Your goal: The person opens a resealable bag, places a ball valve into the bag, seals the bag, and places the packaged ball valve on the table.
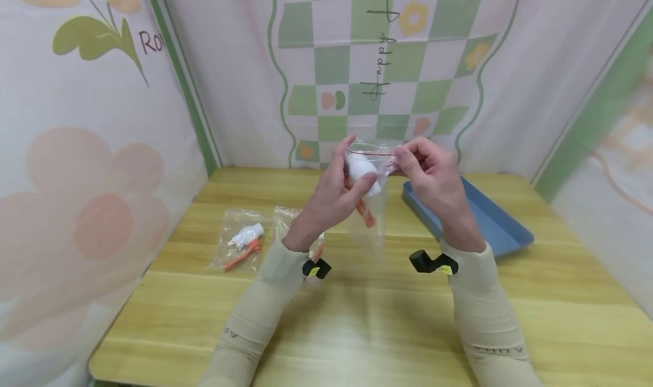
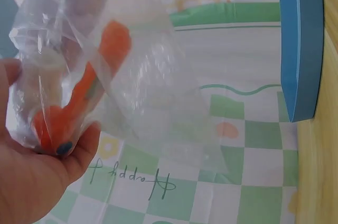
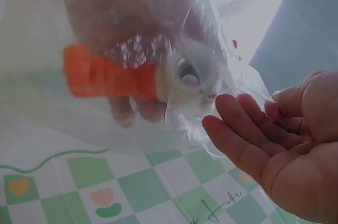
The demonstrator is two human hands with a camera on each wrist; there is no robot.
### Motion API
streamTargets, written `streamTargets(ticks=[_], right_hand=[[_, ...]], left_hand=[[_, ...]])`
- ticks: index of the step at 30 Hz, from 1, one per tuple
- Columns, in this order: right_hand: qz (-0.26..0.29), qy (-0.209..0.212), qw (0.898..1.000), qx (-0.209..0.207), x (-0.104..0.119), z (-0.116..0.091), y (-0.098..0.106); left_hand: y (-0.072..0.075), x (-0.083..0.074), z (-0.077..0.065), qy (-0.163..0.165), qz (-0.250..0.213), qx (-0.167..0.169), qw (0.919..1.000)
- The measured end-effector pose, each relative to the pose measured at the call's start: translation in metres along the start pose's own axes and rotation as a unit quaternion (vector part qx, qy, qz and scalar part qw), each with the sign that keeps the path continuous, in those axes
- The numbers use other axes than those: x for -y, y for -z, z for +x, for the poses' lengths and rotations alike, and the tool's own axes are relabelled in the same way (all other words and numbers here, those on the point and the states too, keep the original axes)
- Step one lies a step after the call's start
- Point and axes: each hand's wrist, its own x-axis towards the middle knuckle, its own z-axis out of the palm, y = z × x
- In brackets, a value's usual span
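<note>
Up in front of the far curtain, my left hand (image 1: pixel 329 200) grips a clear zip bag (image 1: pixel 374 234), with the thumb over the front of its contents. Inside lie a rounded white object (image 1: pixel 360 166) and a long orange plastic piece (image 1: pixel 365 214). The left wrist view shows the orange piece (image 2: pixel 90 84) slanting through the film, with a dark spot at its lower end. My right hand (image 1: pixel 436 174) pinches the bag's top corner by the red zip line, thumb against index finger. In the right wrist view, the other fingers of that hand (image 3: pixel 285 152) extend loosely beside the film.
On the wooden table (image 1: pixel 168 319), a clear bag (image 1: pixel 219 251) with a white and an orange piece lies at the left. Another bag (image 1: pixel 283 220) is partly hidden behind my left forearm. A blue tray (image 1: pixel 497 217) stands at the right, partly behind my right hand.
</note>
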Motion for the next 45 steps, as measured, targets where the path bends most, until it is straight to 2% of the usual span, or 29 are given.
streamTargets(ticks=[3,7,10,15,17,24,28,33,39,42,45], right_hand=[[0.026,0.005,1.0,-0.004,-0.008,0.0,0.0],[0.081,0.014,0.997,-0.012,-0.012,0.0,-0.001],[0.109,-0.001,0.994,-0.021,-0.011,0.0,-0.001],[0.136,-0.021,0.99,-0.031,-0.01,0.001,0.001],[0.136,-0.019,0.99,-0.034,-0.009,0.001,0.0],[0.165,-0.019,0.984,-0.06,-0.008,0.003,-0.001],[0.192,-0.025,0.979,-0.059,-0.01,0.004,0.0],[0.208,-0.033,0.976,-0.056,-0.011,0.003,0.004],[0.217,-0.022,0.975,-0.039,-0.015,0.003,0.015],[0.203,-0.011,0.979,-0.012,-0.018,0.003,0.022],[0.19,-0.004,0.982,0.013,-0.021,0.002,0.029]], left_hand=[[-0.002,0.0,0.0,0.002,-0.002,-0.005,1.0],[-0.003,0.001,0.0,0.022,-0.015,-0.007,0.9996],[-0.003,0.002,0.001,0.028,-0.023,-0.005,0.9993],[-0.006,0.029,0.003,-0.001,-0.017,-0.014,0.9998],[-0.007,0.037,0.004,-0.001,-0.014,-0.017,0.9998],[0.001,0.006,0.001,0.016,-0.014,-0.013,0.9997],[0.002,0.004,0.0,0.014,0.003,-0.014,0.9998],[0.005,0.019,0.004,0.011,-0.052,-0.019,0.9984],[0.012,0.039,0.008,0.007,-0.159,-0.061,0.9853],[0.017,0.04,0.008,0.021,-0.168,-0.068,0.9833],[0.02,0.038,0.008,0.029,-0.147,-0.067,0.9865]])
